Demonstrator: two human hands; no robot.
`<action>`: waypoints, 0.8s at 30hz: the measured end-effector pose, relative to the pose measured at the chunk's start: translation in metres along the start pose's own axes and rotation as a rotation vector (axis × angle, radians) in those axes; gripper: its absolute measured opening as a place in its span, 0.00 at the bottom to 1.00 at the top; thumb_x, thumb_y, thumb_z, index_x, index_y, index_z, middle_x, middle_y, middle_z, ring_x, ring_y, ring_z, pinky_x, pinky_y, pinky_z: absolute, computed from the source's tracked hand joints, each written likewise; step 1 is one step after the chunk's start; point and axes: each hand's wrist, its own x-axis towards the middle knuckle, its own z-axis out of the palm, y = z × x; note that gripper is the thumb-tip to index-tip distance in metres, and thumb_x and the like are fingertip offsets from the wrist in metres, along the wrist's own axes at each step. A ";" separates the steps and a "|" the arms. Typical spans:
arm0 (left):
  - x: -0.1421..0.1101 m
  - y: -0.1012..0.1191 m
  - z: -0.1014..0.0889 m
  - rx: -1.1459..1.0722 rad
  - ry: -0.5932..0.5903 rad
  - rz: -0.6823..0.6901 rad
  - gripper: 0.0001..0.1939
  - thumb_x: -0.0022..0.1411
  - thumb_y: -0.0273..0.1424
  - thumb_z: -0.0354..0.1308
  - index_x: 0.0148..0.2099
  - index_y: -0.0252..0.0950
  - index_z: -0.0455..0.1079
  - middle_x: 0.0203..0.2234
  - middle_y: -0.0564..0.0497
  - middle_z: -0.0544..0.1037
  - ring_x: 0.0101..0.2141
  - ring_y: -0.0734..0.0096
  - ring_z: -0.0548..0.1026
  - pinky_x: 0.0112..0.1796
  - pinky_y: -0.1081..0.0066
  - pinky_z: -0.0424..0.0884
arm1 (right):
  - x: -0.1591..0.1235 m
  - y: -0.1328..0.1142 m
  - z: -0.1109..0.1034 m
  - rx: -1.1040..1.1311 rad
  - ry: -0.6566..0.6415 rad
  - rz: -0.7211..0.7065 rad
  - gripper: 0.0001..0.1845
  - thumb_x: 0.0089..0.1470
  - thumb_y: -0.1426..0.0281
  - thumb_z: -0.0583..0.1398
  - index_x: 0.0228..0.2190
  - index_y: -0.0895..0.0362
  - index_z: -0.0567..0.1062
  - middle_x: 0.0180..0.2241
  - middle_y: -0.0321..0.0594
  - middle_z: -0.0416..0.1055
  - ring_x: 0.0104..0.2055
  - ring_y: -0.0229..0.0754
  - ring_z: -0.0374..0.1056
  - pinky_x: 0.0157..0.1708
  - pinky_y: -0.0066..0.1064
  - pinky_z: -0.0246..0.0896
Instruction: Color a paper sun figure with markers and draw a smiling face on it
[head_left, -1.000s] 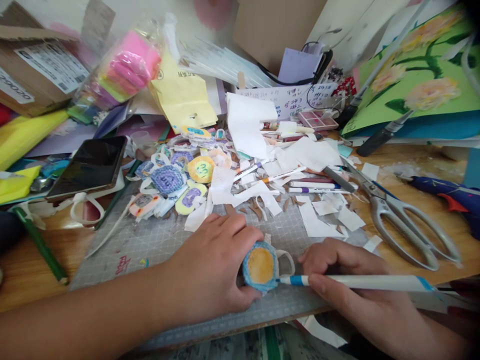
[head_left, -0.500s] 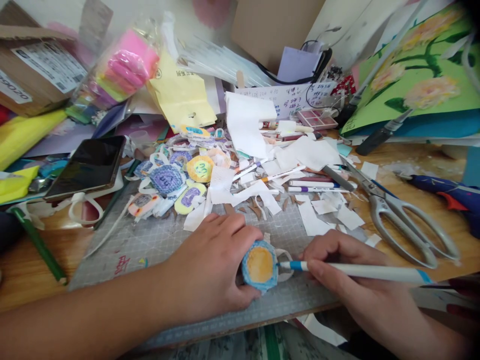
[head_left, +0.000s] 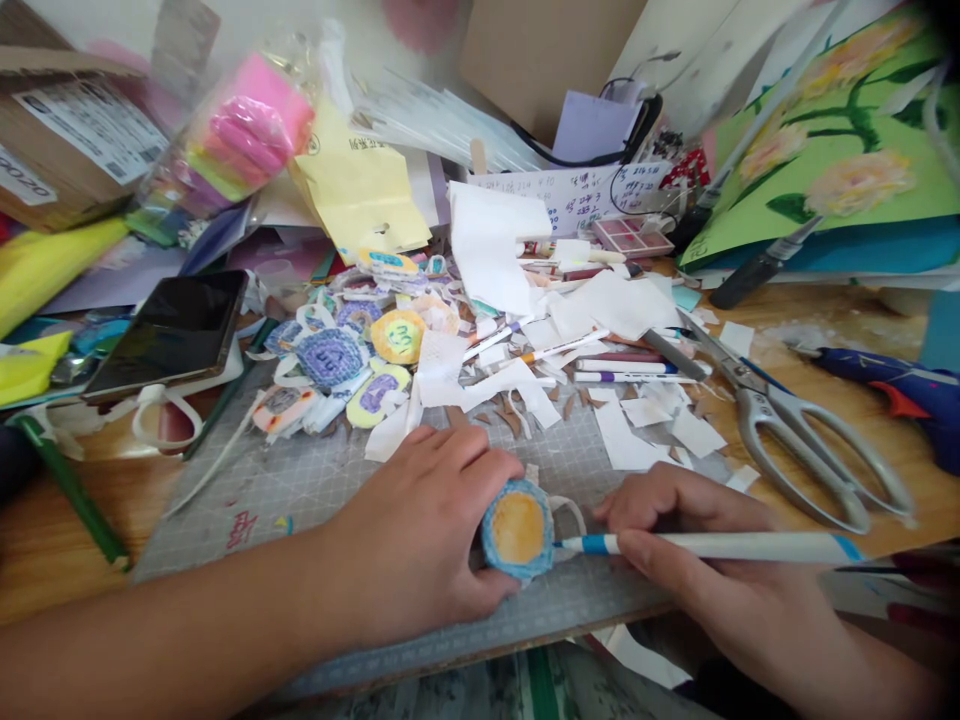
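Note:
My left hand (head_left: 431, 525) is closed around the left side of a small round paper piece (head_left: 519, 530), which has a yellow-orange middle and a blue-coloured rim. A white strip loop (head_left: 570, 512) sticks out from its right side. In my right hand (head_left: 697, 545) is a white felt-tip marker (head_left: 750, 546) with a blue band, pinched between thumb and fingers. The blue tip points left and meets or nearly meets the rim's right edge. Both hands are low over the grey cutting mat (head_left: 300, 490).
Behind my hands lie a pile of similar coloured pieces (head_left: 330, 355), white paper scraps (head_left: 626, 430) and several markers (head_left: 630, 367). Large scissors (head_left: 806, 440) and a blue glue gun (head_left: 892, 375) are at right. To the left are a phone (head_left: 176, 325) and a green pencil (head_left: 75, 495).
The marker tip has shifted slightly down along the rim's right edge, and the marker lies a little more level. My left hand keeps its hold on the round piece.

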 end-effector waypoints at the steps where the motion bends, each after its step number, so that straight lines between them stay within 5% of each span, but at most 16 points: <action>1: 0.000 0.000 0.000 -0.001 0.001 0.001 0.29 0.42 0.40 0.66 0.48 0.40 0.66 0.39 0.47 0.69 0.41 0.54 0.68 0.44 0.53 0.63 | 0.000 0.000 0.000 0.011 -0.014 -0.007 0.08 0.53 0.68 0.57 0.23 0.53 0.69 0.23 0.39 0.73 0.28 0.45 0.70 0.21 0.30 0.61; 24: 0.001 0.001 -0.001 -0.010 -0.034 -0.014 0.30 0.43 0.38 0.66 0.49 0.39 0.65 0.40 0.47 0.68 0.41 0.53 0.67 0.45 0.52 0.62 | 0.003 0.007 0.001 0.025 -0.001 0.014 0.08 0.55 0.67 0.57 0.25 0.53 0.69 0.23 0.38 0.70 0.26 0.42 0.65 0.22 0.30 0.58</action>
